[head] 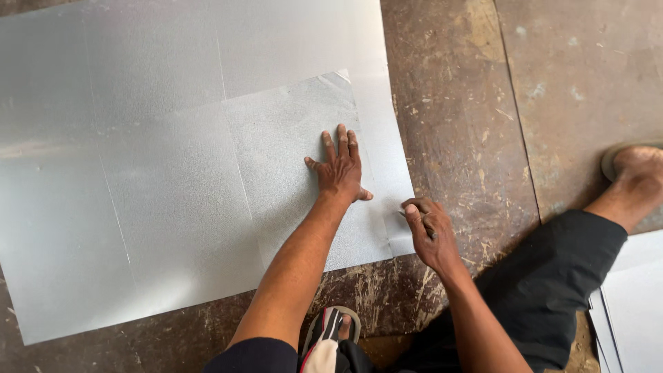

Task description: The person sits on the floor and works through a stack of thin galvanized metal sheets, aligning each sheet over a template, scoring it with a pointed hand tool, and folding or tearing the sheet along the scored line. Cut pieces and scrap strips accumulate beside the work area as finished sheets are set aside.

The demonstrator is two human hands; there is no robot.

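Two hands are working on a large metal sheet that is lying flat on the worn wooden floor. We are pressing the left hand palm-down on a smaller rectangular piece of sheet that is resting on the big one, fingers spread and empty, pinning it near the right edge. We are closing the right hand around a thin pointed tool, pinched between thumb and fingers, with its tip touching the sheet just beside the lower right corner of the smaller piece. To do this well, we judge that the flat hand should be bearing down firmly so the piece is not sliding, and the tool should be running tight against its edge. More sheets are lying at the right.
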